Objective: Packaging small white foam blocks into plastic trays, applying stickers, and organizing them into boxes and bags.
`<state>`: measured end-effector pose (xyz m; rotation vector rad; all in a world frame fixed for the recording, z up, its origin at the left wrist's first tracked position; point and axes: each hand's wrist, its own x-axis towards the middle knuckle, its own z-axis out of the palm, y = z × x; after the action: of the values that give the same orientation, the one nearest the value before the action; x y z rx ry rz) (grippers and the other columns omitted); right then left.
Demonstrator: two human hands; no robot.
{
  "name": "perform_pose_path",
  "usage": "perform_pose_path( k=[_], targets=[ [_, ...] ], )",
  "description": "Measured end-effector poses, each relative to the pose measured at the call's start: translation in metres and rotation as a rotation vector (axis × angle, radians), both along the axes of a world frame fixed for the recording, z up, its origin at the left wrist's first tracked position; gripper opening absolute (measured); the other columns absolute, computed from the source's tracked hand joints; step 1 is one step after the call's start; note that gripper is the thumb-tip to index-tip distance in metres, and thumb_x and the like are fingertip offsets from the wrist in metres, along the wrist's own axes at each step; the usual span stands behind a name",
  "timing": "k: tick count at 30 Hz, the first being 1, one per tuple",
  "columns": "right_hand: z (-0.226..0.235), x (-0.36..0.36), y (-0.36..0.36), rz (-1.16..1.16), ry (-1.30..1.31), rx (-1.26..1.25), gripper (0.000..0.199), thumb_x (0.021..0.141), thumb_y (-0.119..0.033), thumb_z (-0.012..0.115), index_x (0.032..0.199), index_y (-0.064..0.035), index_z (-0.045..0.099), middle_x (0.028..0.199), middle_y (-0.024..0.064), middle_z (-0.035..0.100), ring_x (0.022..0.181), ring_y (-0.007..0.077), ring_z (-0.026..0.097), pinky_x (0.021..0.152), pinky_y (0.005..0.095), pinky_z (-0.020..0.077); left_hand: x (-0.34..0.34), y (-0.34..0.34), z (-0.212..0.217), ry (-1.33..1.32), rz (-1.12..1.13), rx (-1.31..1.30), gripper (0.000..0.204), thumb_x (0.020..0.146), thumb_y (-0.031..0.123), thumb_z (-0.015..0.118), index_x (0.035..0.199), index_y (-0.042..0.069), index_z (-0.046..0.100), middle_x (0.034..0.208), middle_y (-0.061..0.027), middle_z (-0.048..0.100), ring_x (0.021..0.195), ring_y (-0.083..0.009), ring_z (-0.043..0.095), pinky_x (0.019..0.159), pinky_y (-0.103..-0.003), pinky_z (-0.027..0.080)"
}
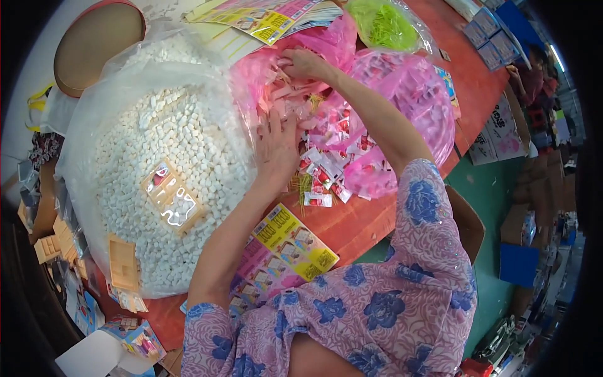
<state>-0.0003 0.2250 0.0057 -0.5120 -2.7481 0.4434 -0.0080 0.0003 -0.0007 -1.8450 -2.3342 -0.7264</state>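
On the red table, seen from above:

- Left hand lies flat and open, fingers spread and pointing away from the person, palm down on the heap of small pink items at the near edge of the pink plastic bag. It grips nothing that I can see — it presses or rests on the heap.
- Right hand reaches further out, over the same pink heap; its fingers are curled down into the pieces, but whether it has hold of any cannot be told from this view.
- Small red-and-white sachets lie scattered just beside the left hand, between it and the right forearm, spilling out of the pink bag's mouth onto the table.
- Big clear plastic bag full of small white blocks sits to the left of the hands, touching the pink heap along its right side. Two tan plastic tray pieces lie on top of it, and another sits at its lower edge.
- Printed yellow-and-pink cards lie on the table under the left forearm, near the person's chest; more of the same kind lie at the far edge.
- Clear bag of green pieces stands beyond the pink bag.
- Round brown lid or stool top is at the upper left — well apart from the hands.
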Motion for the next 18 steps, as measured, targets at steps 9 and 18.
perform_pose_path(
  k=[9,18],
  targets=[
    [0.002,0.029,-0.059,0.055,0.096,-0.120,0.023,0.068,-0.019,0.052,0.089,-0.0088,0.054,0.083,0.0152,0.057,0.076,0.0317,0.054,0.068,0.0391,0.0446,0.032,-0.038,0.002,-0.010,-0.098,0.019,0.038,0.064,0.004,0.050,0.101,-0.001,0.047,0.109,-0.0205,0.038,0.099,-0.0376,0.036,0.079,-0.047,0.031],
    [0.053,0.084,-0.130,0.231,-0.020,-0.180,0.037,0.071,-0.021,0.058,0.102,-0.0015,0.050,0.100,0.0150,0.050,0.093,0.0284,0.048,0.079,0.0372,0.0395,0.044,-0.060,0.009,-0.016,-0.117,0.007,0.028,0.069,0.006,0.050,0.096,0.000,0.050,0.107,-0.0199,0.040,0.106,-0.0362,0.035,0.084,-0.045,0.031]
  ],
)
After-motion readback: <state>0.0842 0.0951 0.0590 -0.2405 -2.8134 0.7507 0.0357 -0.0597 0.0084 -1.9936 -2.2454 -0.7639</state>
